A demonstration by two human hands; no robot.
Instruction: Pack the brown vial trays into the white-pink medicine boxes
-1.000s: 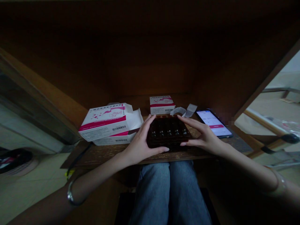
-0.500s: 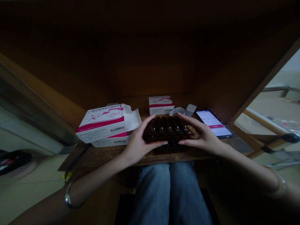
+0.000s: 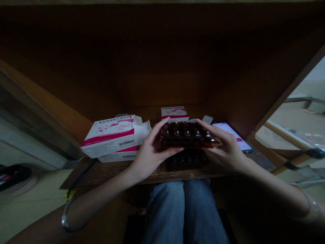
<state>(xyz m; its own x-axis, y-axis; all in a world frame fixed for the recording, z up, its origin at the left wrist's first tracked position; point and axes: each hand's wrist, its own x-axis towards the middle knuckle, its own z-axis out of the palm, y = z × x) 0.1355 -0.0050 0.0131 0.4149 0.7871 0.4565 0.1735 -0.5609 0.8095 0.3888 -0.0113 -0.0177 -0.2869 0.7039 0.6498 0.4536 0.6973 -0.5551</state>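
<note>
Dark brown, glossy plastic makes up the upper tray (image 3: pixel 188 134), held between both hands over the near part of the wooden bench (image 3: pixel 111 171), with a row of shiny rounded ends facing the person. The left hand (image 3: pixel 151 150) is curved in a wide C, fingers at the tray's far left corner and thumb along its lower front edge. The right hand (image 3: pixel 227 147) has the other end, fingers over the far corner; its thumb is partly hidden under the tray. Beneath sits a similar lower tray (image 3: pixel 186 159), with a dark gap between the two at the front.

The step in hand looks to be lifting the upper tray off the lower one. I judge that moving it calls for an even grip at both ends, kept level, and care around the small box (image 3: pixel 174 112) just behind and the phone (image 3: pixel 243 144) at the right.

Compared with a second ago, the upper tray is higher and the lower one's row of ends has come into sight. The tray and fingers now hide more of the small box's front, and the right hand covers part of the phone.
</note>
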